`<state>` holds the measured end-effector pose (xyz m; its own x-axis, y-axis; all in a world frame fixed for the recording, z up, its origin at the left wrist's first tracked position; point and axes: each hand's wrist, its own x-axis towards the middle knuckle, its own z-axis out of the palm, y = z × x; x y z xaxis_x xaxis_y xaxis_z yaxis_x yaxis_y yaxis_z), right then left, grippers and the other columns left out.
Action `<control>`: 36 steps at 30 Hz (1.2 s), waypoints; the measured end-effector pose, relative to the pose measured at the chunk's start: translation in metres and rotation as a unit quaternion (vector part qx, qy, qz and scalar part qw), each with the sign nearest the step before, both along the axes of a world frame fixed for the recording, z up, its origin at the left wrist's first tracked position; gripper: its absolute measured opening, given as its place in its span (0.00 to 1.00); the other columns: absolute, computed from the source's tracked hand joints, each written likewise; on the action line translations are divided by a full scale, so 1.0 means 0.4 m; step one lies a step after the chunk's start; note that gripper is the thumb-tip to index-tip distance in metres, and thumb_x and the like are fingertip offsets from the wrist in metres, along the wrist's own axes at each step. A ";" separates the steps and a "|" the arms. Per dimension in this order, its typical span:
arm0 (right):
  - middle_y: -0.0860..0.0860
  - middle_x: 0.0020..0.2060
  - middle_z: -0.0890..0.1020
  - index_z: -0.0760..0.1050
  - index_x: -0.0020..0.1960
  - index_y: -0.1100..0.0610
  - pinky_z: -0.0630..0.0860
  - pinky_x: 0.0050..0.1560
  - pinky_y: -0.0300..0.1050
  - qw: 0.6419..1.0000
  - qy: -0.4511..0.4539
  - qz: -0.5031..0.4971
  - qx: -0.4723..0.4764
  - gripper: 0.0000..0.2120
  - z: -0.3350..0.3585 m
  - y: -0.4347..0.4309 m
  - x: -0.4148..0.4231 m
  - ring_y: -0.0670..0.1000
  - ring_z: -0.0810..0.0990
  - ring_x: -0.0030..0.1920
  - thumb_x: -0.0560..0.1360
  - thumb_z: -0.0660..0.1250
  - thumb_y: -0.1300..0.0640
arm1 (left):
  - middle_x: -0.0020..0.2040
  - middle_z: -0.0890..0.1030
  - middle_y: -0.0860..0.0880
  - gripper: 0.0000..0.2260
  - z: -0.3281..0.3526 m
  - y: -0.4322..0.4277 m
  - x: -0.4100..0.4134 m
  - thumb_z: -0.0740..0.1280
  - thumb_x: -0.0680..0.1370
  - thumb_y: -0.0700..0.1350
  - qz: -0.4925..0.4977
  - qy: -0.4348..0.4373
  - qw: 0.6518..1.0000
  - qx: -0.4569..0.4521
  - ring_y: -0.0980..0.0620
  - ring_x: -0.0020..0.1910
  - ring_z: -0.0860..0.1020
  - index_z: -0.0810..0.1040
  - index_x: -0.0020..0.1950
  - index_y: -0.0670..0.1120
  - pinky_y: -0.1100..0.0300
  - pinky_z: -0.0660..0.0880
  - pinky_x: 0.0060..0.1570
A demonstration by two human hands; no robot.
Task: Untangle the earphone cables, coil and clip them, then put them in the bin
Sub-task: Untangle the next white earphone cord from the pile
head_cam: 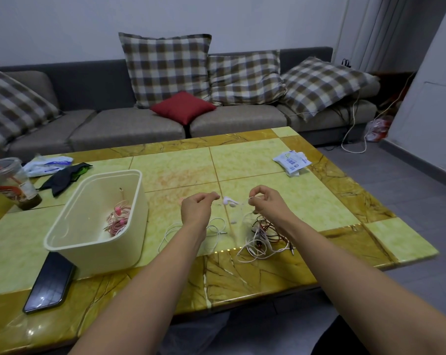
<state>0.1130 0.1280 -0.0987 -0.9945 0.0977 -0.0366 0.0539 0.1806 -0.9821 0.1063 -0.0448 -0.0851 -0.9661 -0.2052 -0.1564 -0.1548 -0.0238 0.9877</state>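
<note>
A: Entry one: white earphones; location?
B: Held up over the middle of the coffee table, buds hanging between the hands; a white cable loop lies below, and a red-and-white tangle sits at the near edge.
A: Hands?
B: Left hand curled, fingertips pinching the cord; right hand curled, pinching a thin strand.
A: Handling?
B: Light, limp, thin; likely to snag and knot; the joints at buds and plug are probably fragile; take the cord just behind the buds; ease it, never yank.
A: Bin?
B: Cream tub towards the left edge; coiled pink earphones already inside.
</note>
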 end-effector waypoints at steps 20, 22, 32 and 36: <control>0.52 0.39 0.80 0.79 0.58 0.61 0.72 0.46 0.39 0.973 0.022 0.196 0.119 0.10 0.014 -0.070 -0.010 0.46 0.77 0.40 0.80 0.65 0.58 | 0.45 0.85 0.49 0.08 -0.006 -0.037 0.013 0.71 0.76 0.46 -0.142 0.036 0.981 -0.124 0.59 0.47 0.79 0.86 0.45 0.41 0.67 0.71 0.44; 0.52 0.41 0.81 0.80 0.57 0.61 0.73 0.49 0.43 0.972 -0.019 0.202 0.119 0.11 0.009 -0.069 -0.010 0.48 0.76 0.43 0.80 0.66 0.55 | 0.43 0.85 0.48 0.09 -0.011 -0.051 0.009 0.71 0.76 0.47 -0.140 0.046 0.975 -0.167 0.56 0.46 0.79 0.86 0.42 0.44 0.62 0.72 0.44; 0.58 0.78 0.43 0.46 0.80 0.46 0.63 0.71 0.62 0.809 -0.223 0.157 0.520 0.54 -0.095 -0.018 0.035 0.63 0.48 0.77 0.66 0.77 0.41 | 0.41 0.82 0.50 0.12 -0.029 -0.070 0.004 0.65 0.79 0.48 -0.064 0.029 0.975 -0.213 0.52 0.42 0.78 0.82 0.39 0.48 0.55 0.72 0.48; 0.57 0.63 0.69 0.67 0.66 0.55 0.74 0.53 0.48 0.836 -0.189 0.098 0.506 0.30 -0.124 0.040 0.024 0.57 0.72 0.61 0.69 0.75 0.49 | 0.40 0.80 0.53 0.11 -0.043 -0.054 0.002 0.65 0.79 0.47 -0.067 0.023 0.978 -0.196 0.48 0.45 0.77 0.83 0.40 0.47 0.56 0.71 0.45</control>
